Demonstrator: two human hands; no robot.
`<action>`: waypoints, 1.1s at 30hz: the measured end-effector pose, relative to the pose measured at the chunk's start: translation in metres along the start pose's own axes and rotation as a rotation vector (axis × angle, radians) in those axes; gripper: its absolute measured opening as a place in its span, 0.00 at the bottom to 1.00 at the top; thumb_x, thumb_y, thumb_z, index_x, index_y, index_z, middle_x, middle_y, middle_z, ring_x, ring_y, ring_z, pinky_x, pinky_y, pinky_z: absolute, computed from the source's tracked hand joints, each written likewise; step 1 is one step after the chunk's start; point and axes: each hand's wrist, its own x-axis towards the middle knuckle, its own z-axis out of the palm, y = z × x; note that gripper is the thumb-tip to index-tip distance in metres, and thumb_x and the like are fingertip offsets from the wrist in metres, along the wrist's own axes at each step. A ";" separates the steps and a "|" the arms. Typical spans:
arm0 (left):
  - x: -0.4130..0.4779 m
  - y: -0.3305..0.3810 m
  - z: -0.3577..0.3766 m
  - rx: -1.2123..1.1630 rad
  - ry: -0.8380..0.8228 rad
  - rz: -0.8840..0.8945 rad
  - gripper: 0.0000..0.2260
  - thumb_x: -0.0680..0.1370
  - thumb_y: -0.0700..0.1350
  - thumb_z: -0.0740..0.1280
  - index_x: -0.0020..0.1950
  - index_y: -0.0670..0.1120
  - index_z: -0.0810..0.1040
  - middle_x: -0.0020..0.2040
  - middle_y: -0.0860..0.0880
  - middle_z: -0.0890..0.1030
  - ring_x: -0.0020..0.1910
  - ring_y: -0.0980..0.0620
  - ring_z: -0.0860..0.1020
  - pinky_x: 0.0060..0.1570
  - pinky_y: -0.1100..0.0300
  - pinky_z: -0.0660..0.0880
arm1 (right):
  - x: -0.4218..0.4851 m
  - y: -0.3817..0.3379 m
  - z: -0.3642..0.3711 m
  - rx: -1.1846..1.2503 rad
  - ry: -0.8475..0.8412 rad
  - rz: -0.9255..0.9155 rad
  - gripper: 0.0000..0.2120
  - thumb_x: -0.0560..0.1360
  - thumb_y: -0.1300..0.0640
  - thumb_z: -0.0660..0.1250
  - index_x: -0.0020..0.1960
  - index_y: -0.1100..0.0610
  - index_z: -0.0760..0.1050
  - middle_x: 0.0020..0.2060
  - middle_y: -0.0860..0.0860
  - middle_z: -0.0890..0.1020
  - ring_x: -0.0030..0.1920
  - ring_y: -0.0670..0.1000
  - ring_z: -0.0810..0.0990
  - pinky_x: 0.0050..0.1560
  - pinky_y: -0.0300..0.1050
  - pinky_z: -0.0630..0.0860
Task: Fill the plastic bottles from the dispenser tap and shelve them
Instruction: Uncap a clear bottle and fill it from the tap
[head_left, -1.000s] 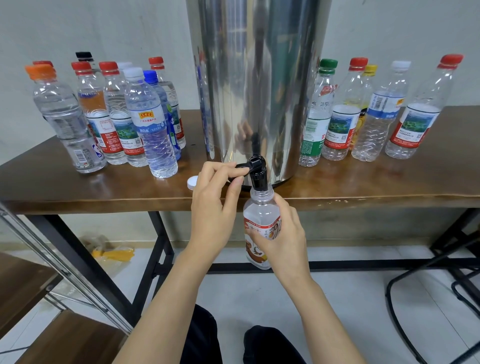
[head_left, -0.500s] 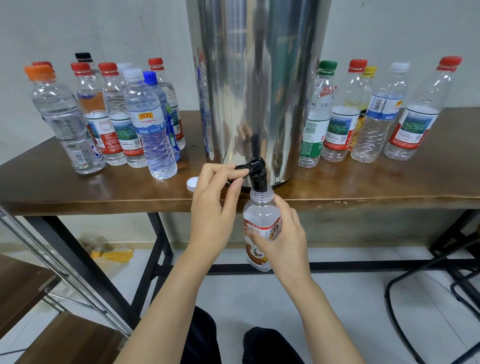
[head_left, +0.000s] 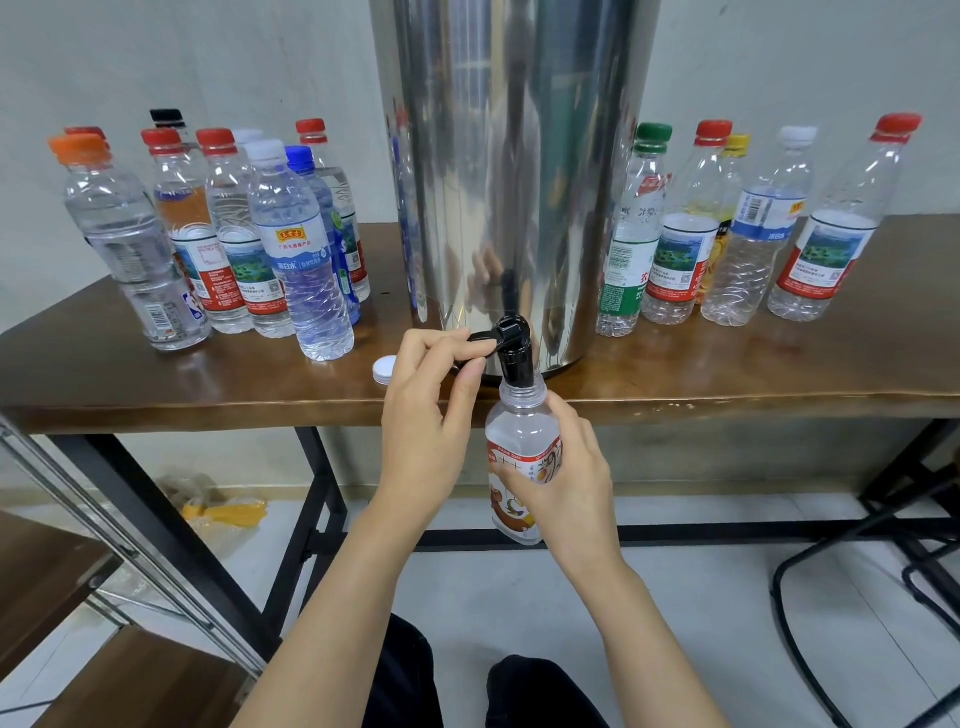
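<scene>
Kneeling or crouching on a pale tiled floor (head_left: 519, 613), a person in dark trousers reaches both bare arms up toward a table edge. Their right hand (head_left: 566, 483) is wrapped around a small clear bottle (head_left: 519, 457) with a red and white label, holding it upright below the table edge with its open neck right under the black tap (head_left: 514, 353). Their left hand (head_left: 431, 415) pinches the tap's lever between thumb and forefinger, other fingers curled.

At lower left, wooden shelves (head_left: 130, 680) on a slanted metal frame sit low by the floor. A yellow bag (head_left: 223, 512) lies on the floor under the table, against the wall. Black metal chair legs (head_left: 852, 551) curve in at right.

The table (head_left: 727, 374) is dark glossy brown wood on black metal legs, its front edge chipped near the middle. A loose white cap (head_left: 383, 370) lies on it just left of the tap. The tap sticks out from the base of a tall shiny steel dispenser (head_left: 514, 171), which stands at the table's middle.

Left of the dispenser stands a cluster of capped bottles (head_left: 306, 270) that look filled with clear liquid, caps red, orange, white, blue and black. Right of it stands a row of capped bottles that look empty (head_left: 748, 249), caps green, red, yellow and white. Behind everything is a plain off-white wall (head_left: 208, 62).
</scene>
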 end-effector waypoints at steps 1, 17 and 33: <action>0.000 0.000 0.000 0.000 0.000 -0.001 0.09 0.81 0.41 0.64 0.57 0.46 0.82 0.54 0.50 0.75 0.60 0.61 0.73 0.58 0.74 0.65 | 0.000 0.000 0.000 -0.002 -0.001 0.001 0.39 0.68 0.52 0.79 0.72 0.39 0.63 0.60 0.39 0.72 0.59 0.38 0.72 0.53 0.33 0.69; 0.000 0.001 0.001 -0.002 0.004 0.000 0.08 0.81 0.41 0.64 0.56 0.46 0.82 0.55 0.51 0.75 0.61 0.61 0.73 0.58 0.74 0.66 | 0.000 -0.002 0.000 0.008 0.018 -0.015 0.39 0.68 0.54 0.79 0.72 0.40 0.64 0.60 0.41 0.73 0.60 0.42 0.74 0.57 0.39 0.74; -0.001 0.001 0.000 -0.023 0.005 -0.006 0.08 0.81 0.40 0.65 0.56 0.50 0.81 0.54 0.55 0.74 0.61 0.64 0.72 0.54 0.68 0.71 | 0.001 -0.003 -0.001 0.000 0.022 -0.014 0.38 0.68 0.53 0.79 0.72 0.41 0.64 0.61 0.42 0.74 0.60 0.43 0.75 0.58 0.43 0.76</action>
